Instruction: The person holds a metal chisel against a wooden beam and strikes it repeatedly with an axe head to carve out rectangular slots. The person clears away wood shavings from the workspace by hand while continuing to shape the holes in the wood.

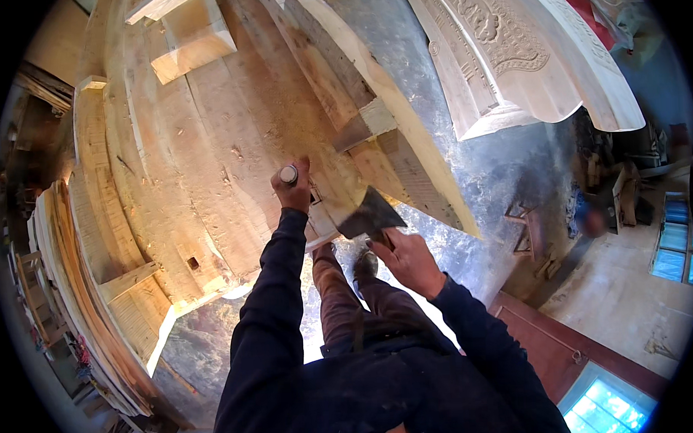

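My left hand is closed round the handle of a chisel held upright over the wooden panel. Only its pale round butt shows; the blade is hidden under my fist. Just right of that hand, a small square hole is cut in the panel near its front edge. My right hand grips the short handle of a hatchet. The dark, flared hatchet head is raised to the right of the chisel, apart from it, over the panel's near right corner.
A second square hole sits near the panel's front left. Sawn wood blocks stand at the back. A curved beam runs along the right side. Beyond it lies a carved pale panel. Stacked boards lean at the left.
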`<state>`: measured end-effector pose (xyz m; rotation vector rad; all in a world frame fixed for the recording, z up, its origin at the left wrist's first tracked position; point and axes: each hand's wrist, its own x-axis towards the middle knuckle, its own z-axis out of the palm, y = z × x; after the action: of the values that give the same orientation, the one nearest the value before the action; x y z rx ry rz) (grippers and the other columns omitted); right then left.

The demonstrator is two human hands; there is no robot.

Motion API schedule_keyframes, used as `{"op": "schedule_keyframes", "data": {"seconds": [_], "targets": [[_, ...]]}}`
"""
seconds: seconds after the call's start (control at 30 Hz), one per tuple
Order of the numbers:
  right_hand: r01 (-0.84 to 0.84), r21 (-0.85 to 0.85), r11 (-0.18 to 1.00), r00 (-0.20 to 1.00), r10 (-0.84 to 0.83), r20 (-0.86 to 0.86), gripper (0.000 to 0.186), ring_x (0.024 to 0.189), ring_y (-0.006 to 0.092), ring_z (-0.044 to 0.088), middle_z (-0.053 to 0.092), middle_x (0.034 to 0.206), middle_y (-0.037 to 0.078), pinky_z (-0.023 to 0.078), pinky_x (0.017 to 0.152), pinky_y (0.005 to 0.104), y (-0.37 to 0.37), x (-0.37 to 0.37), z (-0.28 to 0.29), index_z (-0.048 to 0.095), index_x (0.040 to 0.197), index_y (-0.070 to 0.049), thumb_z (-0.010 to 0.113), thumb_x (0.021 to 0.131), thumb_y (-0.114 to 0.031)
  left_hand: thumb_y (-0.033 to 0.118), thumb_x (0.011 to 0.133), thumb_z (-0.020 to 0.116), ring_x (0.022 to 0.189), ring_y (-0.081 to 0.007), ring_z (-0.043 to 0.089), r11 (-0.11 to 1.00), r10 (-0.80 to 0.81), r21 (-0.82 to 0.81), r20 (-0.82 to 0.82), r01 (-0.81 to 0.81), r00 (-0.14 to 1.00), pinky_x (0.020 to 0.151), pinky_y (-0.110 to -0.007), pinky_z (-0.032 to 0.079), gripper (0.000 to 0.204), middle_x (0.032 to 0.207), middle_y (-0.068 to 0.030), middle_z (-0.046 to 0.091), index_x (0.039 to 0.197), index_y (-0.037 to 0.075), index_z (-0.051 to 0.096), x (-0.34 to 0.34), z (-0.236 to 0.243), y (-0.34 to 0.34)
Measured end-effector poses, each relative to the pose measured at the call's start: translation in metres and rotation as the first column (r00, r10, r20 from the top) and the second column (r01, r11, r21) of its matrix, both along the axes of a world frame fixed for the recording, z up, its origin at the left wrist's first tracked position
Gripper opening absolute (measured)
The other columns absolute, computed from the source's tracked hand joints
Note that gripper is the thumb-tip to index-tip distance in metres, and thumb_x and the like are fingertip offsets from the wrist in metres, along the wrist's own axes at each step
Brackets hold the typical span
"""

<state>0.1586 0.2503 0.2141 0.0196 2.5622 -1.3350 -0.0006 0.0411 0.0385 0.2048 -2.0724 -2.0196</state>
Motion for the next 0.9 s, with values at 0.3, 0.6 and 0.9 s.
{"op": "schedule_keyframes", "data": {"seconds": [0.3,0.6,0.9], "targets": [[-0.044,-0.253,0.967,0.906,-0.068,-0.418,0.027,0.062,0.0294,0.062,0.063,0.071,0.018,0.047,0.056,0.0385,-0.041,-0.111,0.127,0.064,0.100,0.002,0.068,0.095,-0.024,0.015,0.094,0.074,0.060,-0.0033,0.049,0.998,-0.062,0.008,-0.057,0.063,0.996,0.052,-0.025,0.039,0.028,0.064,0.0067,0.053,0.071,0.006,0.059,0.000,0.018,-0.004],[-0.193,0.284,0.939,0.895,0.287,-0.341,0.027,0.069,0.0401,0.064,0.066,0.073,0.021,0.049,0.061,0.0447,-0.060,-0.136,0.012,0.065,0.095,0.000,0.063,0.096,-0.026,0.008,0.096,0.064,0.070,-0.0063,0.061,0.991,-0.118,-0.054,0.026,0.120,0.993,0.061,-0.026,0.048,0.012,0.075,0.0008,0.068,0.087,0.001,0.067,-0.007,0.006,0.001],[-0.038,-0.471,0.881,0.903,-0.171,-0.395,0.030,0.055,0.0218,0.057,0.053,0.059,0.010,0.046,0.053,0.0381,-0.076,-0.168,0.148,0.058,0.096,0.001,0.060,0.101,-0.029,0.021,0.094,0.074,0.059,-0.0038,0.040,0.997,-0.076,0.013,0.061,0.075,0.995,0.052,-0.026,0.033,0.040,0.063,0.0088,0.044,0.065,0.010,0.049,-0.006,0.002,-0.005]]}}
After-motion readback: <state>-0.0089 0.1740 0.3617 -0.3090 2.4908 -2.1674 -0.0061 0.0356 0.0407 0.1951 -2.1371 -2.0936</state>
